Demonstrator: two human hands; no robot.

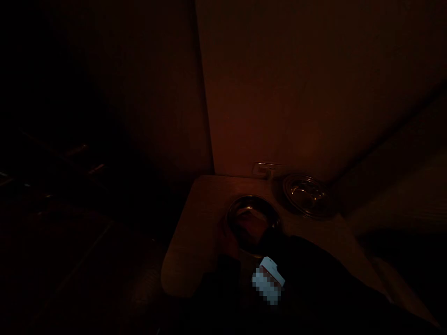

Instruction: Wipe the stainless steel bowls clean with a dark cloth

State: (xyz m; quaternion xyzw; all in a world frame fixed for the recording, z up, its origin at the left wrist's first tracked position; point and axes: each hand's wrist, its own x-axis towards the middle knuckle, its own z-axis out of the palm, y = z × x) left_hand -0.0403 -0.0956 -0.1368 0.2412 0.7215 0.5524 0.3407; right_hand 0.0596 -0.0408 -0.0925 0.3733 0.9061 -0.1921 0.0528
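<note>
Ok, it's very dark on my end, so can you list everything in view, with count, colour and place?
Table: one, brown wood, against the wall
Round bowl: one, dark, shiny rim, mid-table
Round shiny dish or lid: one, dark with gold glints, table's far right
Wall fitting: one, pale frame, low on the wall behind the table
Wall: reddish brown, behind the table
Pale object: one, bluish white, partly pixelated, below the bowl
Left side: faint glints, too dark to identify
Sleeves: two, black
Left hand: one, dim reddish, bowl's left side
Right hand: one, dim reddish, over or in the bowl
</note>
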